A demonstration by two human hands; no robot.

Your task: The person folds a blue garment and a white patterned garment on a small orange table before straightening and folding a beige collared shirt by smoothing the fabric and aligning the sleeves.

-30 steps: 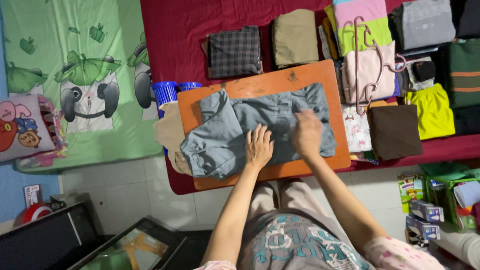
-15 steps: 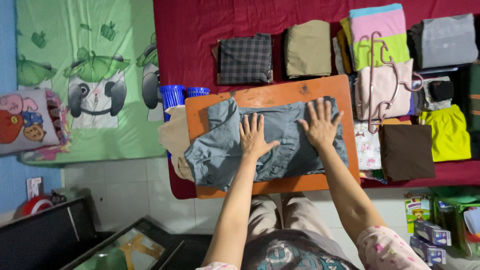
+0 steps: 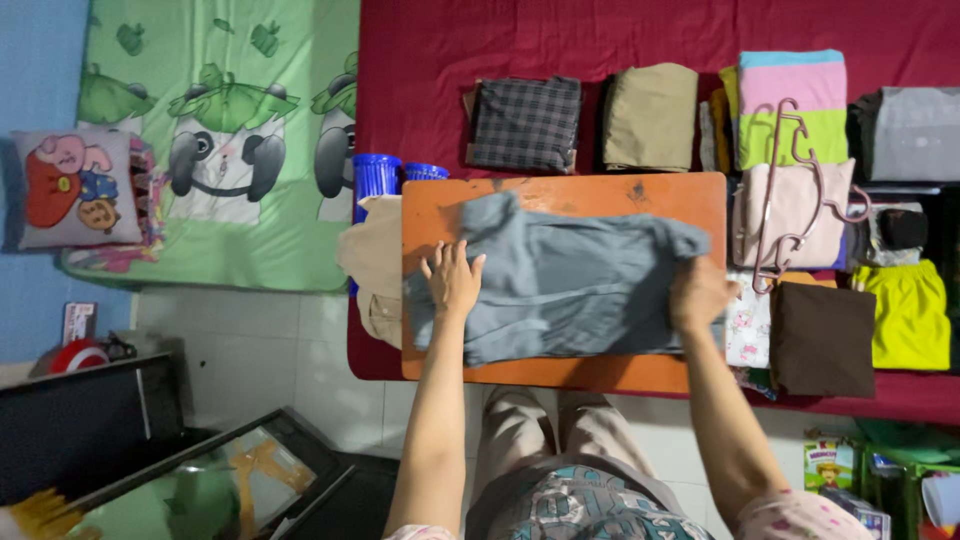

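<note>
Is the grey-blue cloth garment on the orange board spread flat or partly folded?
Partly folded: the grey-blue cloth garment on the orange board lies bunched, right hand gripping its edge, left hand flat.

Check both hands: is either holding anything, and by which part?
The right hand grips the grey-blue cloth garment by its right edge; the left hand only presses flat on its left part, over the orange wooden board.

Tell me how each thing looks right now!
Grey shirt: spread on the orange board, partly folded.
Left hand: flat on the shirt.
Right hand: gripping the shirt's right edge.
Plaid cloth: folded.
Olive cloth: folded.
Pink hanger: lying on folded clothes.
</note>
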